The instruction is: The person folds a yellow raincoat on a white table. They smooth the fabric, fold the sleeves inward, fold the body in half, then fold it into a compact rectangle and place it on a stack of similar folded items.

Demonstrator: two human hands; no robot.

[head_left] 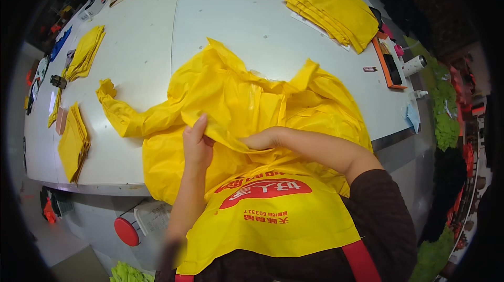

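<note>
A yellow long-sleeved garment point(231, 93), like a thin jacket or smock, lies rumpled on the near part of the table and hangs over its front edge. One gathered sleeve point(123, 119) stretches out to the left. My left hand point(198, 143) is closed on a folded edge of the cloth, thumb upward. Just right of it, my right hand point(262, 139) reaches in from the right, its fingers tucked into the fold and hidden. Below both hands, I wear a yellow apron point(289, 235) with red print and red straps.
The large pale table point(220, 4) carries folded yellow cloth stacks point(331, 9) at the far right and more folded pieces point(73, 143) at left. An orange tray point(387, 61) and a white bottle point(415, 65) stand along the right edge. A red round stool point(126, 231) is below left.
</note>
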